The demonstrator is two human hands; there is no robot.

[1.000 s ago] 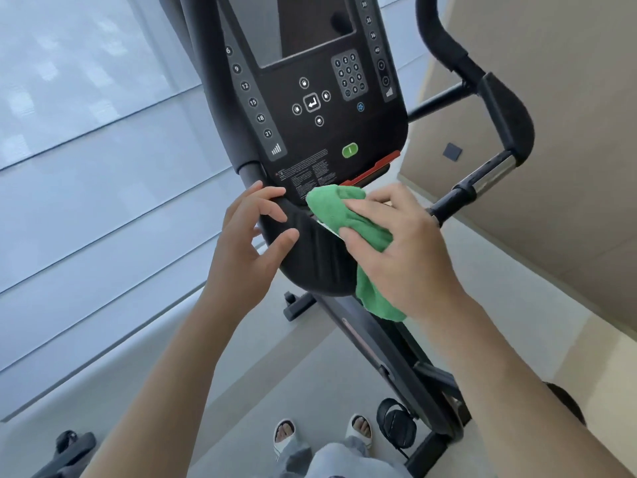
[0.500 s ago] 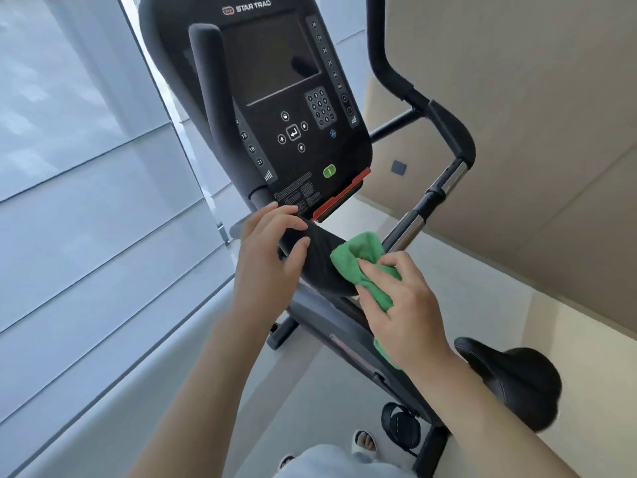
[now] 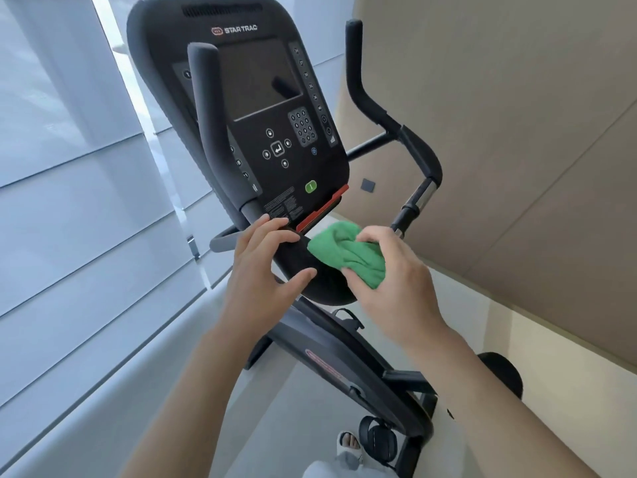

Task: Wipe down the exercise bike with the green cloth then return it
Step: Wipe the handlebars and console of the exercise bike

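A black exercise bike fills the middle of the view, its console (image 3: pixel 262 108) tilted up and a dark rounded tray (image 3: pixel 320 281) jutting out below the red strip. The green cloth (image 3: pixel 344 253) is bunched on the right part of that tray. My right hand (image 3: pixel 396 277) grips the cloth and presses it on the tray. My left hand (image 3: pixel 265 260) holds the tray's left edge, fingers over the top, thumb underneath.
Black handlebars (image 3: pixel 413 157) rise to the right of the console, and another grip (image 3: pixel 210 115) stands in front of the screen. The saddle (image 3: pixel 503 374) is at lower right, a pedal (image 3: pixel 377 439) and my sandalled foot below. Window blinds lie left, a beige wall right.
The view has tilted up, showing the whole console. The cloth and my right hand have shifted up along the tray's right side; my left hand keeps its hold on the tray's edge.
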